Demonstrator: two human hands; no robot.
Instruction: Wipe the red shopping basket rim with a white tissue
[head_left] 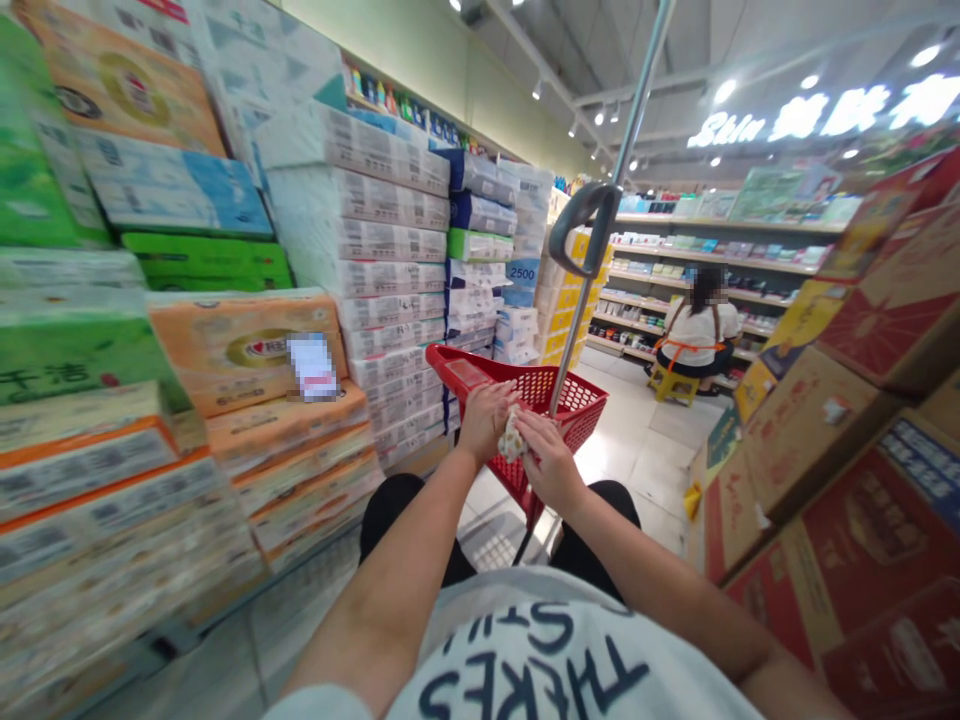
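Observation:
A red plastic shopping basket (581, 405) on wheels stands on the floor just ahead of me, its long metal pull handle (600, 225) rising up and away. Both hands meet over the basket's near rim. My left hand (486, 418) and my right hand (550, 458) are closed together on a small pale patterned thing (512, 440), perhaps a cloth or wrapped item; I cannot make out what it is. My knees in black trousers show below my forearms.
Tall stacks of packaged tissue and toilet paper (225, 300) wall the left side. Red and brown cardboard cartons (847, 430) are piled on the right. A person in an orange apron (697, 335) sits on a low stool by shelves further down the tiled aisle.

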